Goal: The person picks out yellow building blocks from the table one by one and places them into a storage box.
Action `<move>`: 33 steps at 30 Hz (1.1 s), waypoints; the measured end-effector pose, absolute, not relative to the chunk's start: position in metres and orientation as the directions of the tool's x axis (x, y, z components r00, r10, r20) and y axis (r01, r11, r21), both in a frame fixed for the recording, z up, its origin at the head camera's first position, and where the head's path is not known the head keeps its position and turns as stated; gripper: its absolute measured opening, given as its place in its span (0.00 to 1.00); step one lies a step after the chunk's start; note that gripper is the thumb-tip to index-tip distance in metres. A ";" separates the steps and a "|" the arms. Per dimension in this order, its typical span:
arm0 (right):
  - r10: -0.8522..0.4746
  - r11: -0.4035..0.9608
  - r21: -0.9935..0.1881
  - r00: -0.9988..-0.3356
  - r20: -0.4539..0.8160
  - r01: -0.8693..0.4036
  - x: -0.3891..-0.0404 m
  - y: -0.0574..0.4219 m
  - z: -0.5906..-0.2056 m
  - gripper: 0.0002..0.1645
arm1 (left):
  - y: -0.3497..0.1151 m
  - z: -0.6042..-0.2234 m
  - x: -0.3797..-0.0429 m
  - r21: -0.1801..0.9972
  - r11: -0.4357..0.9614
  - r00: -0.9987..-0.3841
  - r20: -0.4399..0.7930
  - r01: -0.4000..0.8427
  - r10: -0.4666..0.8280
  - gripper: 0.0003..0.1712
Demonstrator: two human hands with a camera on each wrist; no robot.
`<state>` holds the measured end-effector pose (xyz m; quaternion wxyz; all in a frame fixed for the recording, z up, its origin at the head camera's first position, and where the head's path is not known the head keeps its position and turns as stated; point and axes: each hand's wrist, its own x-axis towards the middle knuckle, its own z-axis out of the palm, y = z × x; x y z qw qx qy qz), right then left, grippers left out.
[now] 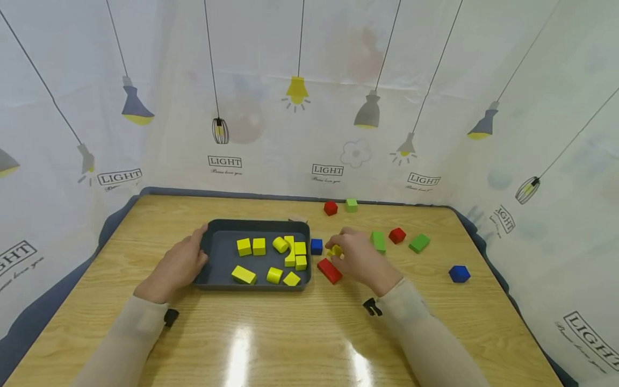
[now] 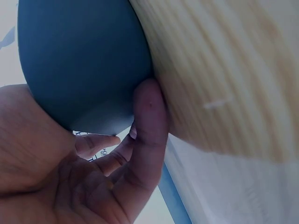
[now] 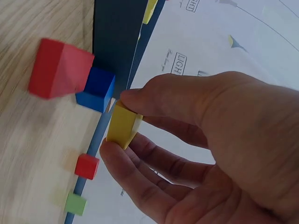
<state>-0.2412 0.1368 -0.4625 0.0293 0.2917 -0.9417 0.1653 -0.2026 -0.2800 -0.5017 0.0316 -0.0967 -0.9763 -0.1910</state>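
Note:
A dark grey tray (image 1: pixel 256 286) lies on the table with several yellow blocks inside, among them cubes, cylinders and an arch-shaped piece (image 1: pixel 290 250). My left hand (image 1: pixel 178 264) grips the tray's left end, its fingers against the outer wall in the left wrist view. Just beyond the tray's right side, my right hand (image 1: pixel 360 258) pinches a small yellow block (image 3: pixel 124 125) between thumb and fingertips, held up off the table. Nearby are a blue cube (image 1: pixel 316 246) close to the tray's right wall and a red rectangular block (image 1: pixel 330 271) below the hand.
Right of and behind my right hand lie green blocks (image 1: pixel 419 243), red blocks (image 1: pixel 397 235) and a blue block (image 1: pixel 459 274). A red block (image 1: pixel 331 208) and a green cube (image 1: pixel 351 205) sit near the table's back edge. A printed cloth (image 1: pixel 271 177) hangs behind the table.

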 end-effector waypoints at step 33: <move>-0.659 0.677 -0.350 -0.745 0.103 -0.648 -0.238 0.066 -0.450 0.16 | -0.281 -0.501 -0.202 0.363 0.909 -0.978 0.120 0.205 0.173 0.39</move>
